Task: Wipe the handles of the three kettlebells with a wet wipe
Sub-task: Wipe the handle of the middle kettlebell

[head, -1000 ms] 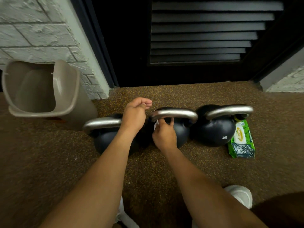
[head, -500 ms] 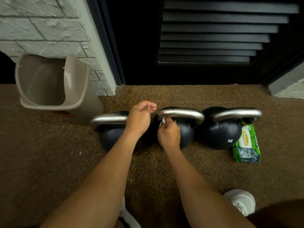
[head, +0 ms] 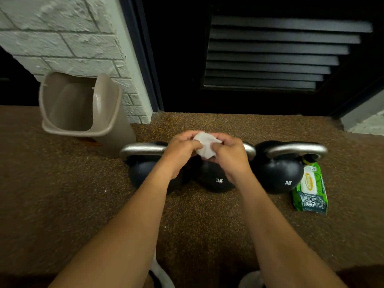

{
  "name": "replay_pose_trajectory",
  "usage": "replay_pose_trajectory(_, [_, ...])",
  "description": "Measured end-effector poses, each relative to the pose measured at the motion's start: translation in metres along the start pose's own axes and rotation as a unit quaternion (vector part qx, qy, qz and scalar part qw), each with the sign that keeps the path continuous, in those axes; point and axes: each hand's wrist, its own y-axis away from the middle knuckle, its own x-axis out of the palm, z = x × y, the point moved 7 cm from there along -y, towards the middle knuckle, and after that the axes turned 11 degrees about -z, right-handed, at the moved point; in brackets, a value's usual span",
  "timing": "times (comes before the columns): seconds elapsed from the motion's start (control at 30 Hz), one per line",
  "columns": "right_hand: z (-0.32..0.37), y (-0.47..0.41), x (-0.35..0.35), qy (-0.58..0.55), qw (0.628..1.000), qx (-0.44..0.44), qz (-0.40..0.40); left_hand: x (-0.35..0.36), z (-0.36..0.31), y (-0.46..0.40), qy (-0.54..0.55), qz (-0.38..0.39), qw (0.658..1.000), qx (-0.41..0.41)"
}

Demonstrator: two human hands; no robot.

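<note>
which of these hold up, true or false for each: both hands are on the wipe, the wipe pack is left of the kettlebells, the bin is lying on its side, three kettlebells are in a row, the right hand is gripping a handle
1. Both hands hold the wet wipe. True: the left hand and right hand pinch it between them, above the middle kettlebell.
2. The wipe pack lies left of the kettlebells. False: it lies on the floor beside the right kettlebell.
3. The bin lies on its side. False: it stands upright by the brick wall.
4. Three kettlebells stand in a row. True: the left kettlebell completes it.
5. The right hand grips a handle. False: it holds only the wipe.
</note>
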Motion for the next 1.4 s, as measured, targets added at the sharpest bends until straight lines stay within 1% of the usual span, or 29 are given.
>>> replay_pose_trajectory(0.07, [0.015,-0.008,0.001,0.043,0.998,-0.050,0.007,0.000,-0.001,0.004,0.044,0.002,0.999,-0.022])
replay_pose_trajectory(0.13, [0.028,-0.018,-0.003,0.111,0.986,-0.120,-0.012,-0.005,-0.002,0.002,0.046,-0.043,0.998,-0.022])
replay_pose_trajectory(0.2, [0.040,-0.026,-0.016,0.178,0.965,-0.185,-0.054,-0.016,-0.004,-0.001,0.006,-0.113,0.993,-0.010])
replay_pose_trajectory(0.27, [0.046,-0.032,-0.030,0.253,0.938,-0.224,-0.082,-0.024,-0.011,-0.004,-0.055,-0.169,0.984,0.016])
replay_pose_trajectory(0.33, [0.039,-0.036,-0.039,0.333,0.913,-0.224,-0.066,-0.024,-0.021,-0.004,-0.129,-0.195,0.971,0.057])
replay_pose_trajectory(0.4, [0.022,-0.041,-0.038,0.389,0.898,-0.206,-0.028,-0.016,-0.028,-0.002,-0.202,-0.212,0.951,0.094])
replay_pose_trajectory(0.5, [0.001,-0.043,-0.032,0.444,0.874,-0.200,0.001,0.006,-0.023,-0.002,-0.270,-0.201,0.935,0.114])
replay_pose_trajectory(0.53, [-0.001,-0.043,-0.031,0.451,0.869,-0.206,-0.002,0.012,-0.017,-0.003,-0.282,-0.188,0.934,0.113])
replay_pose_trajectory(0.63, [0.000,-0.046,-0.033,0.442,0.871,-0.212,-0.007,0.025,0.001,-0.002,-0.299,-0.136,0.938,0.113])
replay_pose_trajectory(0.7, [-0.001,-0.048,-0.033,0.442,0.871,-0.214,-0.003,0.027,0.013,0.001,-0.305,-0.119,0.938,0.114])
replay_pose_trajectory(0.87, [-0.008,-0.049,-0.035,0.449,0.866,-0.219,-0.007,0.032,0.033,0.004,-0.256,-0.132,0.953,0.090])
replay_pose_trajectory(0.97, [-0.009,-0.050,-0.036,0.449,0.865,-0.224,-0.007,0.032,0.049,-0.003,-0.245,-0.150,0.956,0.050])
replay_pose_trajectory(1.07, [-0.009,-0.051,-0.036,0.444,0.866,-0.229,-0.006,0.032,0.068,-0.010,-0.251,-0.155,0.956,0.001])
replay_pose_trajectory(1.2, [-0.010,-0.053,-0.036,0.445,0.866,-0.228,-0.008,0.034,0.089,-0.015,-0.259,-0.141,0.953,-0.066])
replay_pose_trajectory(1.4, [-0.009,-0.054,-0.036,0.438,0.867,-0.235,-0.007,0.036,0.101,-0.025,-0.251,-0.142,0.952,-0.097])
